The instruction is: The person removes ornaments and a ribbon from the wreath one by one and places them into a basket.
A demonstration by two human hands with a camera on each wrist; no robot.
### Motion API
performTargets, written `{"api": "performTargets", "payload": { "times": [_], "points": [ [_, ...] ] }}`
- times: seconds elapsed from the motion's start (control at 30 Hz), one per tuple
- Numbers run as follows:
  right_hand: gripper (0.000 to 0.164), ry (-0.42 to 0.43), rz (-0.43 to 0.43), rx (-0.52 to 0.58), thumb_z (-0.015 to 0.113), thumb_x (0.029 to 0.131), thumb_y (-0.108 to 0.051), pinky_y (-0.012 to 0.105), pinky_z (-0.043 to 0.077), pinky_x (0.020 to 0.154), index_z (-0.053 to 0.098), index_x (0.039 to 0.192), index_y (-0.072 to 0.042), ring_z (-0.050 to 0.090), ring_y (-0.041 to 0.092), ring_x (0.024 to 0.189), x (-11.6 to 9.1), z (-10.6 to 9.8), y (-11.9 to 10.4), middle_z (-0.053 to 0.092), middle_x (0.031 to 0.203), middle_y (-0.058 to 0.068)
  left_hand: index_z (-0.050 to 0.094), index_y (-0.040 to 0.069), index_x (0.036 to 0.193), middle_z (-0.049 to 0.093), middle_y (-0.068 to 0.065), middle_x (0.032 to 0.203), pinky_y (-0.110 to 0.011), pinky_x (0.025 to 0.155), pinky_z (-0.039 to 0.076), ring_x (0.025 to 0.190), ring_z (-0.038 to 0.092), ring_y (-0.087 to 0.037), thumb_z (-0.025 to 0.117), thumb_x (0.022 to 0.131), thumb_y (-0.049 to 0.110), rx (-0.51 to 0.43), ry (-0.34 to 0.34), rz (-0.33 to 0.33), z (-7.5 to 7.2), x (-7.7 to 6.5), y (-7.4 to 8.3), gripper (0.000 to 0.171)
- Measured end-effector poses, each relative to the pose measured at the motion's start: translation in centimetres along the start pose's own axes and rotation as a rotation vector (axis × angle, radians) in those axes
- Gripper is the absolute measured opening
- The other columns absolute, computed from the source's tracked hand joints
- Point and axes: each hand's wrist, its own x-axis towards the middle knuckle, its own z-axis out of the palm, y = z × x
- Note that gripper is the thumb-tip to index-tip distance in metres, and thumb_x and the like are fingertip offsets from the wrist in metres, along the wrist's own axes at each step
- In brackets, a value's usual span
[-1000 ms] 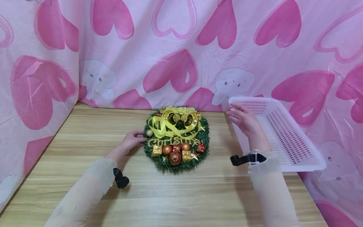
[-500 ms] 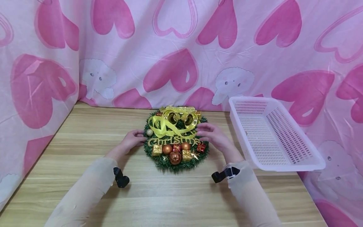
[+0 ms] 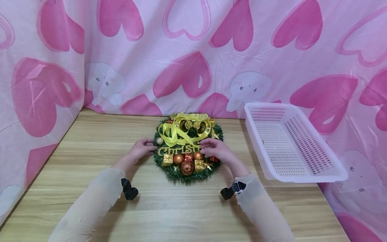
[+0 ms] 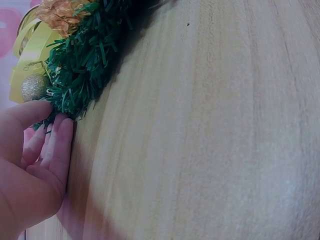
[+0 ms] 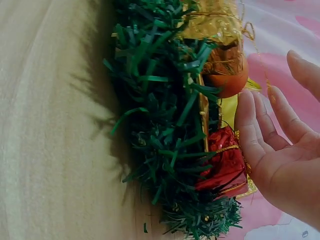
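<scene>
A green tinsel Christmas wreath (image 3: 187, 178) lies flat at the back middle of the wooden table. It carries gold bells (image 3: 203, 129), a loosely looped yellow ribbon (image 3: 173, 134), gold lettering (image 3: 170, 151), copper balls (image 3: 187, 168) and small wrapped boxes. My left hand (image 3: 140, 151) grips the wreath's left edge; in the left wrist view the thumb lies by a silver glitter ball (image 4: 34, 87) with the fingers at the tinsel's underside. My right hand (image 3: 219, 151) hovers over the wreath's right side, fingers loosely extended beside a red gift box (image 5: 222, 160), holding nothing.
A white perforated plastic basket (image 3: 263, 158) stands at the right, its front corner reaching past the table's right edge. Behind the table (image 3: 181, 215) and along its sides hangs a pink curtain (image 3: 187, 43) with hearts.
My right hand has moved left from the basket's edge to over the right part of the wreath. The left hand and the wreath have stayed in place.
</scene>
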Motion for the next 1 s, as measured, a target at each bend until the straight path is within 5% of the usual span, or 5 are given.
{"api": "performTargets", "payload": {
  "times": [0.37, 0.67, 1.0],
  "points": [
    [0.045, -0.023, 0.017, -0.122, 0.068, 0.08, -0.006, 0.03, 0.059, 0.078, 0.054, 0.122, 0.005, 0.06, 0.012, 0.083, 0.6, 0.8, 0.1, 0.058, 0.115, 0.023, 0.032, -0.011, 0.138, 0.048, -0.025, 0.125, -0.023, 0.087, 0.057, 0.083, 0.057, -0.003, 0.058, 0.088, 0.003, -0.038, -0.009, 0.026, 0.0, -0.1, 0.0, 0.058],
    [0.038, -0.034, 0.029, -0.41, 0.075, 0.076, -0.012, 0.024, 0.055, 0.074, 0.064, 0.112, -0.003, 0.061, 0.016, 0.084, 0.5, 1.5, -1.0, 0.066, 0.106, 0.012, 0.032, -0.012, 0.137, 0.048, -0.025, 0.125, -0.022, 0.085, 0.057, 0.082, 0.057, -0.003, 0.057, 0.089, 0.003, -0.036, -0.012, 0.02, 0.0, -0.2, 0.1, 0.056],
    [0.035, 0.007, 0.035, -0.384, 0.074, 0.076, -0.016, 0.023, 0.056, 0.064, 0.067, 0.109, -0.007, 0.06, 0.011, 0.073, 0.5, 1.6, -0.5, 0.065, 0.116, 0.013, 0.033, -0.011, 0.137, 0.047, -0.025, 0.127, -0.021, 0.083, 0.057, 0.082, 0.056, -0.003, 0.058, 0.089, 0.004, -0.034, 0.0, 0.01, 0.1, 0.0, -0.1, 0.057]
  ]
}}
